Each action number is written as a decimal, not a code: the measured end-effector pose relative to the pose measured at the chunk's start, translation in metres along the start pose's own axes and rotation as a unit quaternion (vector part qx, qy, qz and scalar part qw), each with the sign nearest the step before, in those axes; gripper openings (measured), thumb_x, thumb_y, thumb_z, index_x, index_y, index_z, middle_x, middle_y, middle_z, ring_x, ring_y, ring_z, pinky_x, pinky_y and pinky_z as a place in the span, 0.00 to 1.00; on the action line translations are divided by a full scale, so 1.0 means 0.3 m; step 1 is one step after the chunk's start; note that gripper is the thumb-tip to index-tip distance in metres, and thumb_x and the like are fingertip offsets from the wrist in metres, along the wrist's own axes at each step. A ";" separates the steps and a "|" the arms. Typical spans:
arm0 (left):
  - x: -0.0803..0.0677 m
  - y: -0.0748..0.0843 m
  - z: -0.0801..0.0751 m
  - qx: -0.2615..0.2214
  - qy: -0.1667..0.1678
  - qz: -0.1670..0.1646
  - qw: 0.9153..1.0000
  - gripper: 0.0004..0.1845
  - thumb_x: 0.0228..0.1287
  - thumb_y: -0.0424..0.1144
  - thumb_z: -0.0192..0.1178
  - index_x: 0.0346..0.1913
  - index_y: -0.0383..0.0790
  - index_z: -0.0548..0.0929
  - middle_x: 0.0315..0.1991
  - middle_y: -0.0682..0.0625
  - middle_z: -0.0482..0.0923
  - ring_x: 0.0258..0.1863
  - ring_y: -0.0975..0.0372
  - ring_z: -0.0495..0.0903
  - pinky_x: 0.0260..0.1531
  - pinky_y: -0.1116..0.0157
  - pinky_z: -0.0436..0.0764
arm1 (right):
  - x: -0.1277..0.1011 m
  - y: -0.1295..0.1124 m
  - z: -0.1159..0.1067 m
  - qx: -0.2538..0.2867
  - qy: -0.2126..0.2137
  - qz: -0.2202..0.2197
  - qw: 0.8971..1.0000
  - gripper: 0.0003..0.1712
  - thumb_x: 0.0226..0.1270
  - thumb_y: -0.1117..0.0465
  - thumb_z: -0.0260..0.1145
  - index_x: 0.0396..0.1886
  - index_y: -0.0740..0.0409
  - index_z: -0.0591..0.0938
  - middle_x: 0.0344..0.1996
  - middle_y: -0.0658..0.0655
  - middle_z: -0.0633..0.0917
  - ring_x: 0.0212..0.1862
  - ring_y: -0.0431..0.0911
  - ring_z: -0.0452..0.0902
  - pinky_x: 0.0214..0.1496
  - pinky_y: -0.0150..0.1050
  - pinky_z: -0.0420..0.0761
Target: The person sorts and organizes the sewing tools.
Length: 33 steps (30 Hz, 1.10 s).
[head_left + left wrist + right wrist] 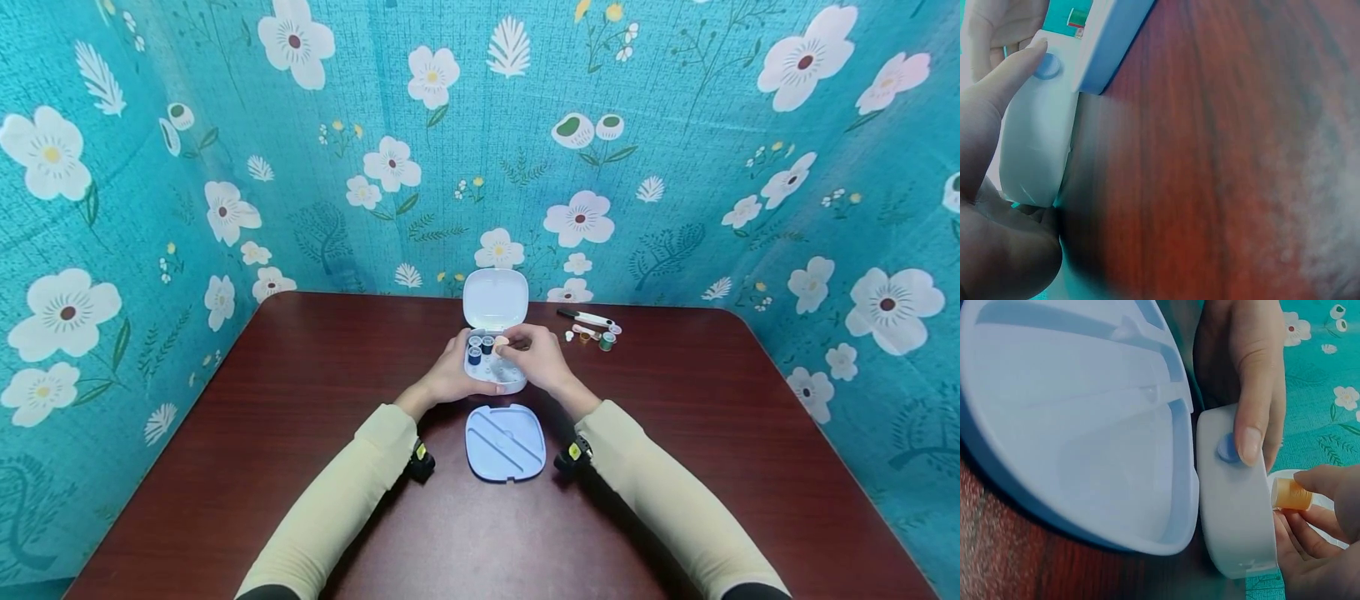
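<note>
Mid-frame in the head view, grips the box (512, 388) with the left hand (448, 375) curled round its side, presumably against sliding; over it, pinches the orange spool (1293, 494) in a barely parted right hand (542, 358), probably for fine control.

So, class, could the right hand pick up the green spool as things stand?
Probably not yet: the right hand pinches an orange spool, though the green spool lies nearby, uncovered.

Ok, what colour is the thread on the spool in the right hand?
Yellow-orange; the spool shows best in the right wrist view.
</note>
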<state>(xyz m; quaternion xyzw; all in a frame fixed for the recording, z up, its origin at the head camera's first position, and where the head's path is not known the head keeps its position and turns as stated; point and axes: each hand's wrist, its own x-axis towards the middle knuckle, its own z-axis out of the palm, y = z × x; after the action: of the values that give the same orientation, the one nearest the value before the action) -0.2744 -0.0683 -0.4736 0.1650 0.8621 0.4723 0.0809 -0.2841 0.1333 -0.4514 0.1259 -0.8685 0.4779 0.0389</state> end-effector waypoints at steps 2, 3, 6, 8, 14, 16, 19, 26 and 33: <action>0.000 0.000 0.000 0.000 0.000 0.002 1.000 0.62 0.43 0.52 0.84 0.77 0.40 0.55 0.66 0.40 0.64 0.62 0.51 0.69 0.63 0.51 0.70 | 0.002 0.000 0.008 -0.008 0.001 -0.007 1.000 0.10 0.65 0.63 0.74 0.45 0.59 0.88 0.39 0.57 0.90 0.43 0.49 0.86 0.49 0.46 0.83; 0.001 0.000 0.001 0.002 0.001 0.002 1.000 0.62 0.43 0.52 0.84 0.77 0.41 0.55 0.65 0.40 0.64 0.62 0.51 0.69 0.63 0.51 0.71 | 0.003 0.000 0.011 -0.013 0.002 -0.011 1.000 0.10 0.65 0.63 0.74 0.45 0.60 0.88 0.39 0.57 0.90 0.42 0.49 0.86 0.49 0.47 0.83; 0.003 -0.001 0.002 0.011 0.004 0.003 1.000 0.62 0.42 0.53 0.84 0.76 0.41 0.56 0.65 0.41 0.64 0.61 0.52 0.69 0.63 0.52 0.71 | 0.004 -0.003 0.018 -0.028 0.005 -0.026 0.999 0.10 0.65 0.63 0.74 0.45 0.61 0.88 0.38 0.58 0.90 0.42 0.50 0.86 0.48 0.46 0.84; 0.005 -0.002 0.002 0.012 0.006 0.002 1.000 0.62 0.42 0.53 0.84 0.76 0.41 0.56 0.65 0.41 0.64 0.60 0.52 0.70 0.63 0.52 0.71 | 0.005 -0.007 0.022 -0.037 0.005 -0.033 0.999 0.10 0.65 0.64 0.74 0.44 0.61 0.88 0.38 0.58 0.90 0.41 0.49 0.87 0.47 0.46 0.84; 0.005 -0.005 0.002 0.006 0.009 0.007 1.000 0.63 0.41 0.53 0.85 0.76 0.40 0.56 0.64 0.41 0.65 0.60 0.51 0.69 0.63 0.52 0.71 | 0.004 -0.017 0.038 -0.057 0.006 -0.035 0.998 0.09 0.64 0.65 0.75 0.43 0.62 0.88 0.37 0.58 0.90 0.40 0.49 0.87 0.44 0.44 0.85; 0.004 -0.005 0.003 0.004 0.009 0.006 1.000 0.63 0.41 0.53 0.85 0.76 0.40 0.57 0.64 0.41 0.65 0.60 0.51 0.69 0.63 0.52 0.71 | 0.004 -0.018 0.043 -0.067 0.004 -0.032 0.997 0.09 0.64 0.65 0.75 0.43 0.62 0.88 0.37 0.58 0.90 0.40 0.48 0.87 0.44 0.43 0.85; 0.003 -0.004 0.004 0.004 0.008 0.004 1.000 0.62 0.42 0.53 0.85 0.76 0.40 0.57 0.64 0.41 0.65 0.60 0.52 0.69 0.62 0.52 0.71 | 0.006 -0.021 0.051 -0.085 0.000 -0.027 0.996 0.09 0.65 0.65 0.75 0.44 0.62 0.89 0.38 0.58 0.90 0.41 0.48 0.87 0.45 0.43 0.85; 0.002 0.004 0.002 0.011 0.003 -0.007 1.000 0.62 0.43 0.52 0.84 0.77 0.41 0.55 0.65 0.40 0.63 0.60 0.52 0.70 0.63 0.52 0.71 | 0.014 -0.023 0.064 -0.120 -0.002 -0.032 0.992 0.07 0.65 0.64 0.75 0.40 0.61 0.89 0.37 0.56 0.90 0.41 0.46 0.87 0.44 0.42 0.85; 0.002 0.006 0.001 0.012 0.005 -0.013 1.000 0.63 0.43 0.53 0.84 0.78 0.42 0.54 0.67 0.39 0.63 0.61 0.51 0.69 0.64 0.51 0.70 | 0.021 -0.022 0.077 -0.138 -0.003 -0.038 0.990 0.05 0.63 0.64 0.75 0.37 0.61 0.89 0.35 0.56 0.90 0.39 0.47 0.87 0.41 0.41 0.86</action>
<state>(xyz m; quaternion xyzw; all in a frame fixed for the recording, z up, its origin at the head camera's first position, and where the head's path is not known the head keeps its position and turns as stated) -0.2746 -0.0669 -0.4722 0.1523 0.8704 0.4612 0.0810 -0.2873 0.1094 -0.4574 0.1538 -0.9209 0.3511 0.0714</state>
